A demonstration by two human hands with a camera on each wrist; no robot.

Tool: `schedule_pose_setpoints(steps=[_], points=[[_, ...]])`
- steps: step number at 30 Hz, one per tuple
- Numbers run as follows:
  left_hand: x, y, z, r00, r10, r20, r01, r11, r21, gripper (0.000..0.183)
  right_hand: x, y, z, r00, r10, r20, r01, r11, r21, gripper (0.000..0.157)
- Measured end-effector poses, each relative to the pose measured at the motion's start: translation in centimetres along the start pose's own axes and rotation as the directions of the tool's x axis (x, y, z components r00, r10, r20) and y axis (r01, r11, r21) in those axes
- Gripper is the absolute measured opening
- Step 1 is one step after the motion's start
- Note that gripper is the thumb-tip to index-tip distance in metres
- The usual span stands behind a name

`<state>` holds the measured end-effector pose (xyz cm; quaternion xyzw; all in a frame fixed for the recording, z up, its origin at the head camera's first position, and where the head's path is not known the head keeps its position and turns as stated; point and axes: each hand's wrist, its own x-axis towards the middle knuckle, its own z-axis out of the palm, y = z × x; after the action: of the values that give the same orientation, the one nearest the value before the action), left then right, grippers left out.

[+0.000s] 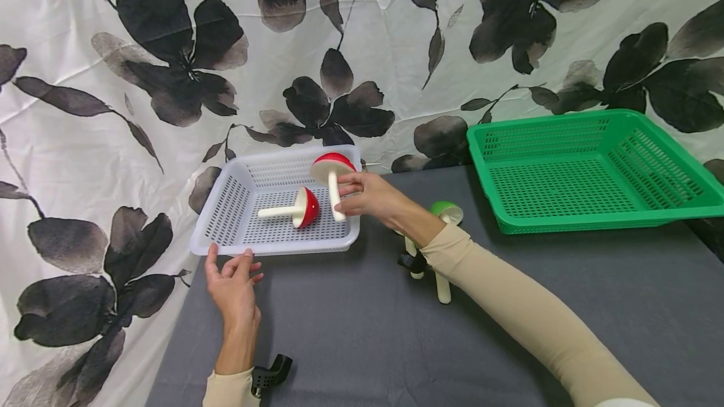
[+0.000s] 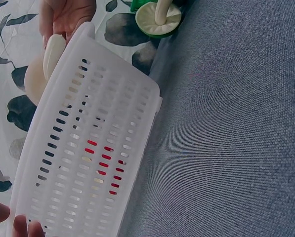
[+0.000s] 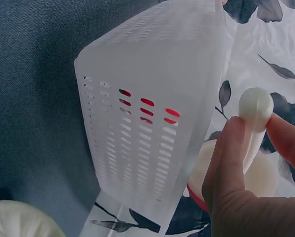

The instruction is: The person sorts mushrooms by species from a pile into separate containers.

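Note:
My right hand (image 1: 364,195) pinches the cream stem of a red-capped toy mushroom (image 1: 334,168), held cap up over the right end of a white plastic basket (image 1: 283,248). In the right wrist view, thumb and fingers grip the stem (image 3: 256,103) near its end. A second red-capped mushroom (image 1: 307,207) lies on its side inside the basket. At the basket's near left corner, my left hand (image 1: 233,291) holds the rim, thumb on top and fingers against the outer wall; the left wrist view shows only some fingertips (image 2: 26,228).
A green basket (image 1: 565,228) stands at the right on the grey cloth-covered table (image 1: 362,344). Beneath my right forearm are green-capped mushrooms (image 1: 447,211), partly hidden by the arm. A white floral cloth (image 1: 396,36) hangs behind the table.

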<state>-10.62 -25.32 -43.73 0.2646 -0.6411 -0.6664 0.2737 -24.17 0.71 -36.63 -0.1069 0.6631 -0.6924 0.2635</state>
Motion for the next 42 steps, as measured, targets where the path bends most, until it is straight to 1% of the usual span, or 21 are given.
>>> schedule_pose_setpoints(steps=[3, 5, 8, 10, 12, 16, 20, 25, 29, 35, 38, 42], points=[[0.0, -0.1, 0.0, 1.0, -0.003, 0.001, 0.003, 1.0, 0.004, 0.083, 0.2, -0.2, 0.5, 1.0, 0.019, -0.009, -0.02, 0.999, -0.035, 0.063], [0.0, -0.1, 0.0, 1.0, -0.004, -0.003, 0.004, 1.0, 0.001, 0.083, 0.2, -0.4, 0.6, 0.999, 0.035, -0.013, -0.036, 0.994, -0.102, 0.063], [0.0, -0.2, 0.0, 1.0, -0.005, -0.009, 0.005, 1.0, -0.005, 0.082, -0.3, -0.9, 0.8, 0.998, 0.063, -0.014, -0.065, 0.97, -0.233, 0.062], [0.1, -0.2, 0.0, 1.0, -0.006, -0.013, 0.006, 1.0, -0.014, 0.082, -0.8, -1.3, 0.8, 0.997, 0.079, -0.003, -0.076, 0.953, -0.293, 0.059], [0.1, -0.2, 0.0, 1.0, -0.003, -0.016, 0.003, 1.0, -0.016, 0.081, -1.3, -1.7, 0.7, 0.996, 0.086, 0.015, -0.077, 0.947, -0.313, 0.055], [0.1, -0.1, 0.1, 1.0, 0.001, -0.017, -0.001, 1.0, -0.02, 0.081, -2.3, -2.0, 0.0, 0.996, 0.065, 0.058, -0.045, 0.957, -0.286, 0.047], [0.1, -0.1, 0.1, 1.0, 0.001, -0.02, -0.001, 1.0, -0.014, 0.081, -3.0, -1.6, -0.9, 0.995, 0.059, 0.078, -0.04, 0.973, -0.226, 0.048], [0.0, -0.1, 0.1, 1.0, 0.013, -0.017, -0.013, 1.0, -0.01, 0.081, -3.8, -1.1, -1.9, 0.994, 0.073, 0.077, -0.057, 0.979, -0.196, 0.046], [-0.1, -0.1, 0.1, 1.0, 0.014, -0.015, -0.014, 1.0, -0.018, 0.081, -4.4, -0.6, -2.6, 0.995, 0.059, 0.081, -0.044, 0.984, -0.175, 0.048], [-0.1, -0.2, 0.1, 1.0, 0.018, -0.017, -0.018, 1.0, -0.003, 0.08, -5.2, -0.1, -3.3, 0.994, 0.04, 0.097, -0.027, 0.992, -0.126, 0.052], [-0.1, -0.3, 0.0, 1.0, 0.02, -0.017, -0.02, 1.0, 0.006, 0.08, -5.5, 0.1, -3.7, 0.994, 0.043, 0.1, -0.031, 0.993, -0.114, 0.053], [-0.1, -0.3, 0.0, 1.0, 0.018, -0.017, -0.018, 1.0, 0.012, 0.08, -6.0, 0.2, -4.2, 0.995, 0.044, 0.093, -0.032, 0.992, -0.126, 0.052]])
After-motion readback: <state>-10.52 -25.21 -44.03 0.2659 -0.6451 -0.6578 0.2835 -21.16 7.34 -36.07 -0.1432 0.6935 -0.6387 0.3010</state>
